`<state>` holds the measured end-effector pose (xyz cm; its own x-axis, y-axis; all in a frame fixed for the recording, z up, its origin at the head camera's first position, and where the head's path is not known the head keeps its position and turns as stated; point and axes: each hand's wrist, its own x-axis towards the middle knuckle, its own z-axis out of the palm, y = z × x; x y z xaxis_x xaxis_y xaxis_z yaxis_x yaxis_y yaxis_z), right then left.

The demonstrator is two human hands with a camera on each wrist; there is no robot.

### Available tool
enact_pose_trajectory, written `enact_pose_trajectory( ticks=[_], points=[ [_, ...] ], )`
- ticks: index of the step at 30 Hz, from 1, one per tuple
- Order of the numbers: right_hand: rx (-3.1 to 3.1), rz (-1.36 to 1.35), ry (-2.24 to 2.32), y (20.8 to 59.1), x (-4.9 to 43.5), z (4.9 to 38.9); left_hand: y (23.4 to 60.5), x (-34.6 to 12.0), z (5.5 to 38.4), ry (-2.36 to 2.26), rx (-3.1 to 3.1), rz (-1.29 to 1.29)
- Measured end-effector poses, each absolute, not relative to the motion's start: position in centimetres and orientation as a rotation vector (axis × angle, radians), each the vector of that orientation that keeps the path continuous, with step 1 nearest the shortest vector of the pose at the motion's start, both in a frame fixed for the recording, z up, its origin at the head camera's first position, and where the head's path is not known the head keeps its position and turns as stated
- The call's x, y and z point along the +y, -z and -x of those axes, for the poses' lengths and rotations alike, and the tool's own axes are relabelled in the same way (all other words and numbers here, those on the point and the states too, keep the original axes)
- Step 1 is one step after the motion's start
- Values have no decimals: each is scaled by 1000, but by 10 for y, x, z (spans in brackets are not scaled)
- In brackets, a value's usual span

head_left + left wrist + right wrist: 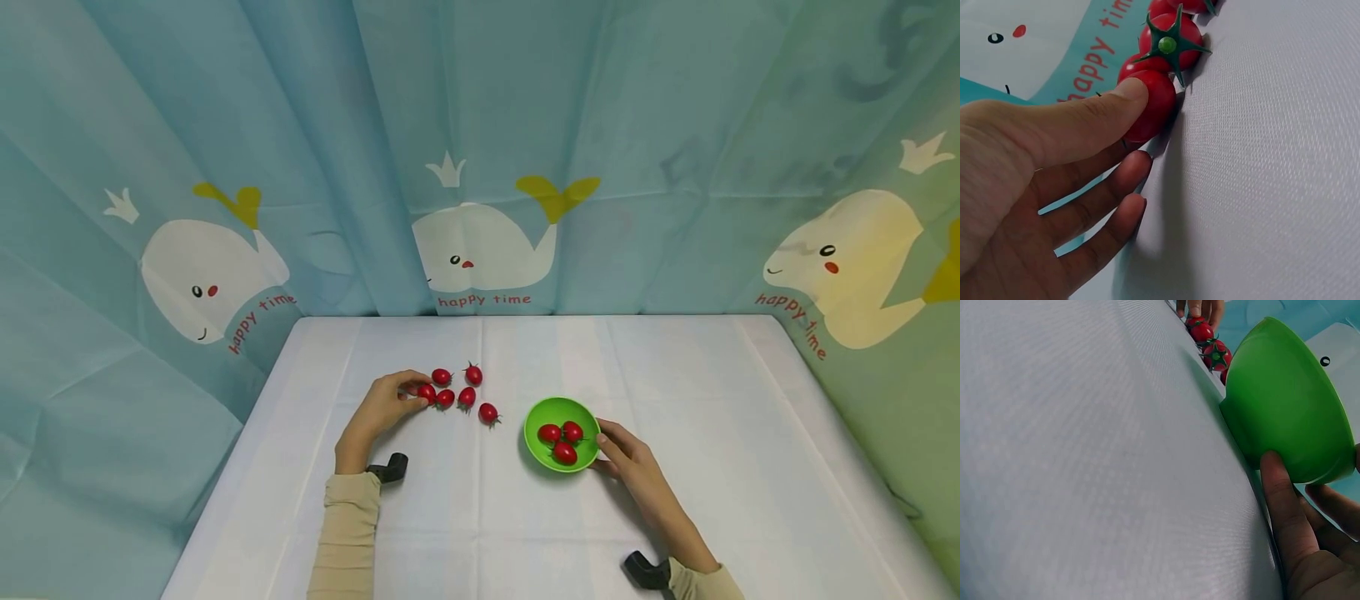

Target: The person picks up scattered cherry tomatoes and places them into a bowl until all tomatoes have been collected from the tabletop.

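Note:
My left hand (384,410) pinches a red cherry tomato (1159,109) between thumb and fingers at the left end of a loose group. Several other cherry tomatoes (467,398) with green stems lie just to its right, the nearest right up against the pinched one. A green bowl (555,411) stands right of the group and holds three cherry tomatoes (565,453). My right hand (633,467) grips the bowl's right side, thumb at the rim and fingers low on the outer wall (1285,406).
A white cloth covers the table (480,533). Behind and beside it hangs a blue-green curtain (337,167) printed with whales. Each wrist wears a black camera mount, the left one (390,468) close over the cloth.

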<state>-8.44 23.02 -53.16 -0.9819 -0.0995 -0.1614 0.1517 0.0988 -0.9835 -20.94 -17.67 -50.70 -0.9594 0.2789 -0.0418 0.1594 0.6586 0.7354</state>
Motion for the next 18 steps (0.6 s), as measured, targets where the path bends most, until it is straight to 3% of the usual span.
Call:
enact_pose_trajectory(
  ticks=[18],
  points=[
    [2178, -41, 1996, 533, 231, 84, 499, -166, 207, -1298, 2767, -440]
  ],
)
